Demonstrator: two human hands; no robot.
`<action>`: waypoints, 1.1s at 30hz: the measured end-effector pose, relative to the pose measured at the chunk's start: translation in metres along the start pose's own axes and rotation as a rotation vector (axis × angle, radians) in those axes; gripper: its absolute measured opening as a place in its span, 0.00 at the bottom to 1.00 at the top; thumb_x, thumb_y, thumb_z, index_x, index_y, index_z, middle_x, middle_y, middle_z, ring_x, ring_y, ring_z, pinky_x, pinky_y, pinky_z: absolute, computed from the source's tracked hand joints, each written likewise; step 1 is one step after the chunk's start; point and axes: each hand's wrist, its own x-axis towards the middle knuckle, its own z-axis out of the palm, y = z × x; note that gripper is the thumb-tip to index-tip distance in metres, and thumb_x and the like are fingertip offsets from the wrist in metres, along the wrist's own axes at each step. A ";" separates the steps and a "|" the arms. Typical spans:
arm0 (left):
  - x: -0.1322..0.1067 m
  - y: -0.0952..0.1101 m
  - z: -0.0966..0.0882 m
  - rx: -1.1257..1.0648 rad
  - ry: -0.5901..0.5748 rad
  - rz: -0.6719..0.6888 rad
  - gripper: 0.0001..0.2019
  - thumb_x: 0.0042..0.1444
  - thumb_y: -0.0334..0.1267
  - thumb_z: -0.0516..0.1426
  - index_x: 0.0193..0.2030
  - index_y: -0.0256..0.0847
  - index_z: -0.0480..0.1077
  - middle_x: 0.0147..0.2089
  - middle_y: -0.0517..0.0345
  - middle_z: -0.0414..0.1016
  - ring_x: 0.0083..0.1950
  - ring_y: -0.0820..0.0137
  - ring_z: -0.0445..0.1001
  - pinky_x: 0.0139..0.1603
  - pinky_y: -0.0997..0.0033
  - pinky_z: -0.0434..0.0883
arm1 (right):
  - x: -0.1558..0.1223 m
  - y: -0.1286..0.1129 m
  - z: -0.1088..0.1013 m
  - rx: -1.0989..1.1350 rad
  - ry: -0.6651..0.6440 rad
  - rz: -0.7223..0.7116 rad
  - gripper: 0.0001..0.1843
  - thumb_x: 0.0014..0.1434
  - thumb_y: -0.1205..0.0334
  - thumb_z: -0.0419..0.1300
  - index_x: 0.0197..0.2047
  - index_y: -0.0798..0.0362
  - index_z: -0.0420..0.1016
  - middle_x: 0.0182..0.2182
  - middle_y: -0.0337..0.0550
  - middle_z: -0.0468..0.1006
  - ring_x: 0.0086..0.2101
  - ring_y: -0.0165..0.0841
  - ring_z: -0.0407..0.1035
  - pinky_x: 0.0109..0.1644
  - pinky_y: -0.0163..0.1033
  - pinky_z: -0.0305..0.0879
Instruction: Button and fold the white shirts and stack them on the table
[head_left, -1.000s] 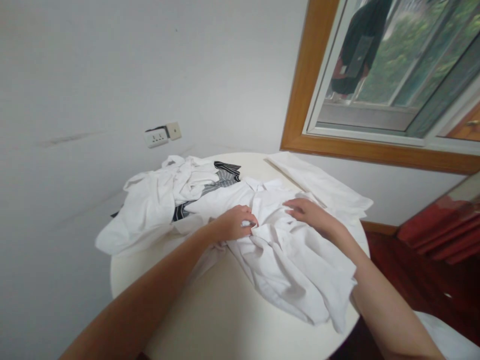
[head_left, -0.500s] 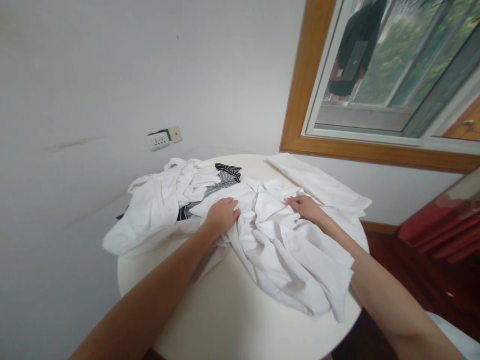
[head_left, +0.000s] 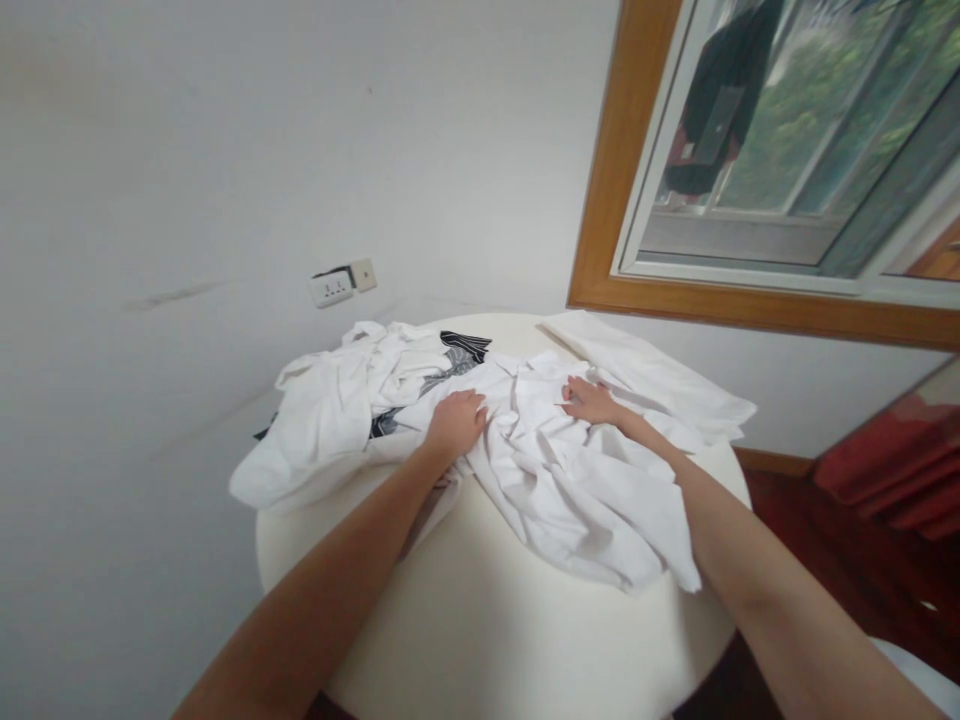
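A crumpled white shirt (head_left: 555, 470) lies spread over the middle of a round white table (head_left: 465, 620), its lower part fanned toward the right front. On its left part is my left hand (head_left: 456, 424), fingers bent down and closed on the cloth; the fingertips are partly hidden. My right hand (head_left: 591, 400) is over the upper right of the shirt, thumb and fingers apart, close to the fabric. Left of the shirt sits a heap of white clothes (head_left: 322, 420), with black-and-grey striped cloth (head_left: 465, 350) showing beside and under it.
A flat, folded white cloth (head_left: 652, 370) lies at the table's back right edge. Behind the table is a white wall with a socket (head_left: 331, 289). A wood-framed window (head_left: 592, 200) is at the right, and red fabric (head_left: 900, 470) hangs over the dark red floor.
My right hand has shifted slightly left and its fingers have spread from a pinch on the cloth. The shirt's lower right edge has drawn up a little. My left hand stays on the shirt.
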 end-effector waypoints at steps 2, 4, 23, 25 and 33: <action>-0.001 -0.004 -0.011 0.031 0.055 -0.032 0.18 0.63 0.37 0.47 0.54 0.40 0.72 0.59 0.49 0.71 0.59 0.60 0.67 0.58 0.59 0.64 | -0.006 -0.002 0.002 0.018 0.056 -0.007 0.12 0.59 0.55 0.56 0.44 0.50 0.72 0.55 0.47 0.71 0.57 0.44 0.63 0.58 0.54 0.58; -0.002 -0.010 -0.022 0.077 0.116 -0.084 0.18 0.62 0.36 0.47 0.53 0.40 0.72 0.58 0.49 0.71 0.58 0.57 0.66 0.56 0.57 0.64 | -0.012 -0.006 0.000 0.020 0.095 -0.011 0.12 0.60 0.54 0.55 0.45 0.49 0.73 0.52 0.45 0.75 0.53 0.41 0.67 0.56 0.48 0.61; -0.001 -0.029 -0.038 0.131 -0.056 -0.324 0.17 0.62 0.41 0.47 0.47 0.38 0.73 0.50 0.43 0.73 0.47 0.57 0.75 0.44 0.61 0.71 | -0.031 -0.001 -0.031 -0.196 0.266 0.629 0.21 0.61 0.54 0.57 0.52 0.60 0.68 0.51 0.64 0.65 0.41 0.45 0.73 0.40 0.43 0.68; 0.000 -0.028 -0.038 0.112 -0.049 -0.314 0.17 0.62 0.42 0.46 0.44 0.38 0.74 0.47 0.43 0.75 0.48 0.56 0.76 0.46 0.60 0.71 | -0.030 0.000 -0.034 -0.182 0.233 0.607 0.16 0.61 0.58 0.56 0.48 0.60 0.71 0.49 0.63 0.69 0.41 0.45 0.74 0.40 0.43 0.68; 0.038 -0.029 -0.057 -0.475 -0.048 -0.420 0.15 0.63 0.38 0.44 0.46 0.35 0.69 0.33 0.51 0.79 0.30 0.68 0.79 0.34 0.73 0.72 | -0.005 0.018 -0.053 0.531 0.522 0.484 0.09 0.61 0.58 0.53 0.42 0.53 0.67 0.30 0.43 0.74 0.31 0.35 0.75 0.32 0.36 0.69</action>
